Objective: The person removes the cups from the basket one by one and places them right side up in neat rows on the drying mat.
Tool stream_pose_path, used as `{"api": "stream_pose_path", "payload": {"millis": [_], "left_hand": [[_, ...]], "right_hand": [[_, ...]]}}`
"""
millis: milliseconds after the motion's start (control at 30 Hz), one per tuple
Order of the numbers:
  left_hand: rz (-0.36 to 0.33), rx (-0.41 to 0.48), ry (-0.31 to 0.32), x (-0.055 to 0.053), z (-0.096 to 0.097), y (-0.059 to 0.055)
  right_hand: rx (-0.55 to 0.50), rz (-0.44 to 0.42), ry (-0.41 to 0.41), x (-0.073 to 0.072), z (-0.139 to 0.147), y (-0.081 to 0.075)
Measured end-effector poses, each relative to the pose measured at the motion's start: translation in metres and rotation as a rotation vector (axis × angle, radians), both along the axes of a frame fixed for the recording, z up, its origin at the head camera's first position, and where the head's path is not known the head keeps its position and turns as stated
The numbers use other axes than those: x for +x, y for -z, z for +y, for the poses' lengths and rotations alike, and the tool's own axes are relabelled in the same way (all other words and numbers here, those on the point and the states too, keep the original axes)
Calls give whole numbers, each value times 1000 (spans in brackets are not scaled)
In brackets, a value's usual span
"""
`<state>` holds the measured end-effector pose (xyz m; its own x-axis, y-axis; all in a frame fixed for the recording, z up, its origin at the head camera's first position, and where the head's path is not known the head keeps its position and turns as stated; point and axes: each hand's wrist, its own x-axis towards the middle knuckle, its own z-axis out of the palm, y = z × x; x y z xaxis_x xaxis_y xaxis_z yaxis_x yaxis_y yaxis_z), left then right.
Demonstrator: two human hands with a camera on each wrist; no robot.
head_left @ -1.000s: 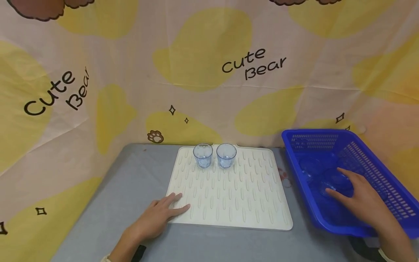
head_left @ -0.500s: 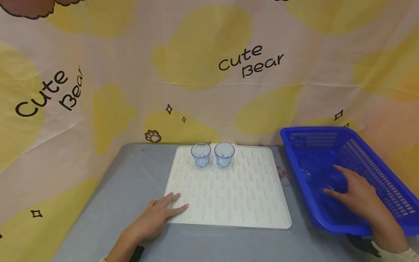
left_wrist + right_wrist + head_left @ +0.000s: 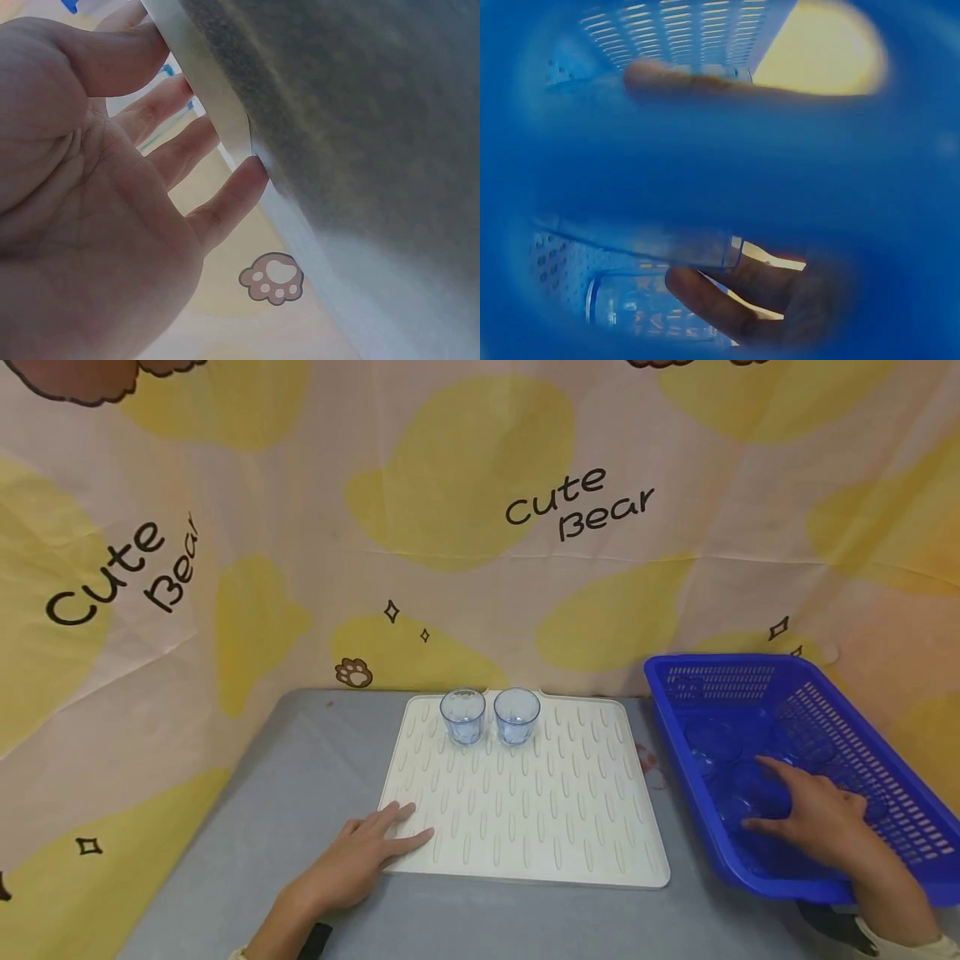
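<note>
My left hand [image 3: 356, 860] rests on the near-left corner of a white ribbed mat [image 3: 562, 827], fingers spread. In the left wrist view its fingers [image 3: 229, 199] reach along the edge, fairly straight. Inside a blue plastic basket [image 3: 690, 827], my right hand [image 3: 821, 814] grips a clear drinking glass [image 3: 750, 793], thumb on one side and fingers on the other. The right wrist view shows that glass [image 3: 660, 244] between thumb and fingers, partly hidden by blue blur. Two bluish glasses [image 3: 464, 718] stand upright side by side at the back of the mat.
More glasses [image 3: 712, 739] lie in the basket around my right hand, including one [image 3: 645, 304] below the fingers. The basket stands right of the mat on a grey tablecloth [image 3: 300, 777]. A patterned cloth [image 3: 450, 510] hangs behind the table.
My right hand has shifted slightly within the basket, its thumb and fingers closing in around the glass. The left hand, the mat and the two glasses on it stay put.
</note>
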<state>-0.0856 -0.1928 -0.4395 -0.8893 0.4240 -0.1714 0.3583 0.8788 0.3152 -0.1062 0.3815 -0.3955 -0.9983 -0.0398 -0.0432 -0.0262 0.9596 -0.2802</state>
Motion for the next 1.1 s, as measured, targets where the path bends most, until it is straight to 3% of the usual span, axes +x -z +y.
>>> {"api": "stream_pose_path", "payload": {"millis": [200, 400, 533, 867, 1100], "left_hand": [[20, -16, 11, 0, -1, -1], [30, -5, 12, 0, -2, 0], [21, 8, 9, 0, -1, -1], [13, 7, 1, 0, -1, -4], [29, 1, 30, 0, -1, -4]], "right_hand": [[-74, 23, -27, 2, -6, 1], [-219, 2, -48, 8, -12, 0], [-290, 31, -65, 13, -15, 0], [-350, 43, -49, 16, -17, -8], [-382, 72, -27, 16, -19, -11]]}}
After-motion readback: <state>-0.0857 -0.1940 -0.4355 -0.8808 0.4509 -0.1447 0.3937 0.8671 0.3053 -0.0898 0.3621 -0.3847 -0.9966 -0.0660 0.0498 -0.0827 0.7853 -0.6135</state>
